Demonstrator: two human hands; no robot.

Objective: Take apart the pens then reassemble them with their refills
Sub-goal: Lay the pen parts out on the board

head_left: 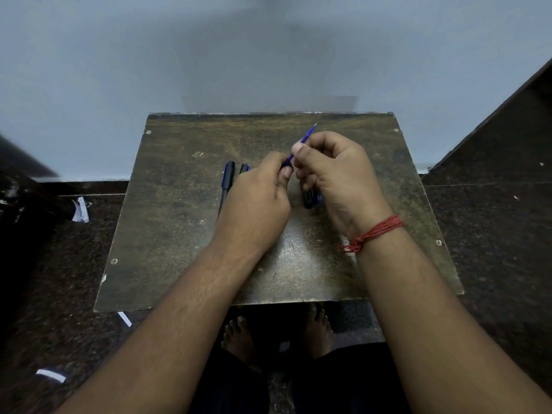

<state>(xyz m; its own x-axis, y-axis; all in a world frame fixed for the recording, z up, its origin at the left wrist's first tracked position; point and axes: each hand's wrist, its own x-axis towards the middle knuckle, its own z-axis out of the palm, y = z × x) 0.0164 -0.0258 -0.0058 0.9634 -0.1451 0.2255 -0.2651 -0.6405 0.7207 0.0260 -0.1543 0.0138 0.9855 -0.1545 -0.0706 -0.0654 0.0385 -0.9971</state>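
A thin blue refill points up and away over the small worn table. My right hand pinches it between thumb and fingers. Its lower end runs into a dark pen barrel that my left hand grips; most of the barrel is hidden by the fingers. A dark pen part lies on the table under my right palm. One whole black pen lies left of my left hand, and a second pen shows only its top end beside it.
The table stands against a pale wall. Dark speckled floor surrounds it, with white paper scraps at the left. My bare feet show below the table's near edge. A dark slanted surface rises at the right.
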